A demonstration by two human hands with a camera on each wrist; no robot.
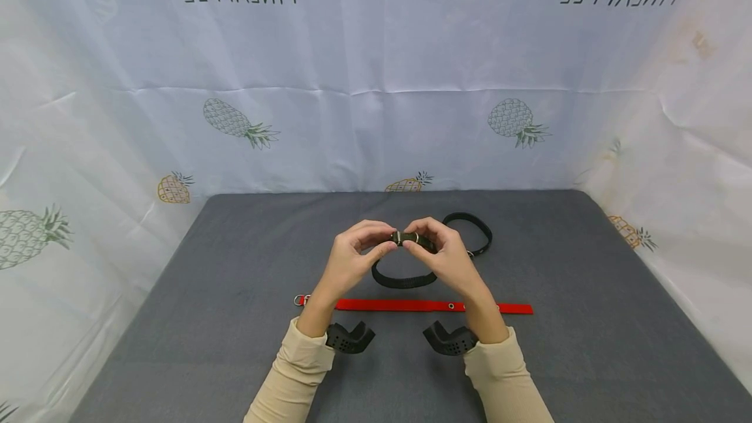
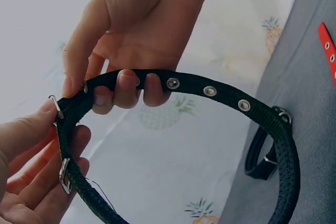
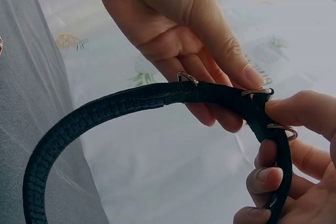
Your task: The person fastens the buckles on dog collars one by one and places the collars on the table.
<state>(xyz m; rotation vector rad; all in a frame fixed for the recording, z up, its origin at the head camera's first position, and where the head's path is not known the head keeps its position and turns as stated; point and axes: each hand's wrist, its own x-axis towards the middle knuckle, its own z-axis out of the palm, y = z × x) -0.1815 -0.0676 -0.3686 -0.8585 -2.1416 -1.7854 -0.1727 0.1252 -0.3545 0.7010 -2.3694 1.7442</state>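
Left hand (image 1: 352,256) and right hand (image 1: 443,253) both pinch the black collar (image 1: 405,277) at its buckle (image 1: 405,237), above worktop (image 1: 235,292); red collar (image 1: 423,306) lies flat below.

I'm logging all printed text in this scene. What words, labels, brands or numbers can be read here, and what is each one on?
"PINEAPPLE", mirror-reversed, on the white pineapple-print backdrop cloth, upper left of the head view.
"PINEAPPLE", mirror-reversed again, on the same cloth, upper right.
No readable text on the black woven collar with metal eyelets, the flat red strap, the second black collar or the grey table mat.
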